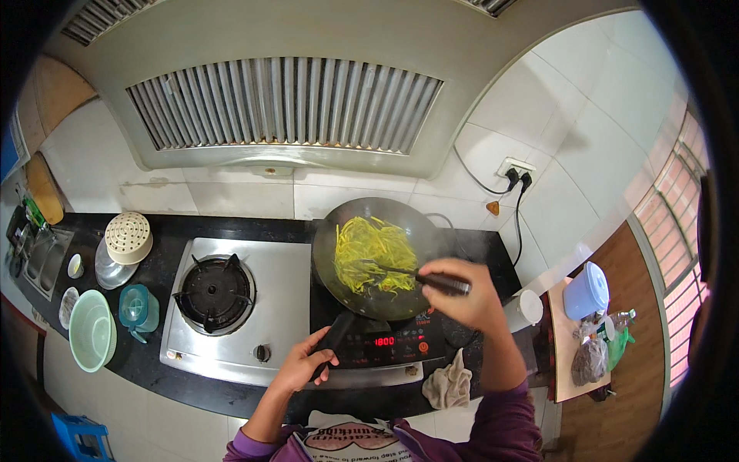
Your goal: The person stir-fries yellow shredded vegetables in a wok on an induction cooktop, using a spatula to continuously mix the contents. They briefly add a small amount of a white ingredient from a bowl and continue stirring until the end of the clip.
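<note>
My left hand (305, 359) grips the black handle (335, 342) of a dark wok (375, 309), which sits on a black induction cooktop (369, 352) with a lit red display. Yellow-green shredded vegetables (375, 251) lie in the wok, with slight haze over its right side. My right hand (459, 289) is closed around the dark handle of a cooking utensil (441, 282); its head is among the shreds, partly hidden, so its exact kind cannot be told. A crumpled beige cloth (447, 384) lies on the counter below my right forearm.
Left of the wok is a steel gas stove (277, 289) with a black burner. Farther left are a green basin (92, 329), a teal container (138, 309), a perforated cream basket (129, 237) and a sink (49, 260). A lidded white container (525, 309) stands right; the range hood (277, 159) hangs above.
</note>
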`<state>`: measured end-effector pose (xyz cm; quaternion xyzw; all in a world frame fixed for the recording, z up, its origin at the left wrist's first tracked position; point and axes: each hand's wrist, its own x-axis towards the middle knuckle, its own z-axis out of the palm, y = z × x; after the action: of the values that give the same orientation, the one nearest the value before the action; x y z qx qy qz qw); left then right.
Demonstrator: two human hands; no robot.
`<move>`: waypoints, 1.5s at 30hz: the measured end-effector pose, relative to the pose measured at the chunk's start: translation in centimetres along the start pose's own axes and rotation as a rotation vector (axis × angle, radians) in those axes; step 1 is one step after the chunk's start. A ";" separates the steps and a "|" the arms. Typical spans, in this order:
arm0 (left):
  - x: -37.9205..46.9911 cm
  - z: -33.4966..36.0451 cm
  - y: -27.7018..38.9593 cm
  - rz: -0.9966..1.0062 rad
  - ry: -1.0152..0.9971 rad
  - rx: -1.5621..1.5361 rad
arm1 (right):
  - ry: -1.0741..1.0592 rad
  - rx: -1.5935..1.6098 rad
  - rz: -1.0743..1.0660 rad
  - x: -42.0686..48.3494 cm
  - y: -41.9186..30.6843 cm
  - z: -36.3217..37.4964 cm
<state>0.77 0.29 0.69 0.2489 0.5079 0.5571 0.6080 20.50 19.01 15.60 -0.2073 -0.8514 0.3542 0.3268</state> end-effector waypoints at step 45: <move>0.6 -2.2 0.2 0.007 0.012 -0.039 | -0.438 -0.202 -0.310 2.5 0.6 -5.4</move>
<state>-1.36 0.32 -0.12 0.2355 0.4996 0.5707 0.6076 22.63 23.42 19.07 -0.0248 -0.9542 0.2495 0.1629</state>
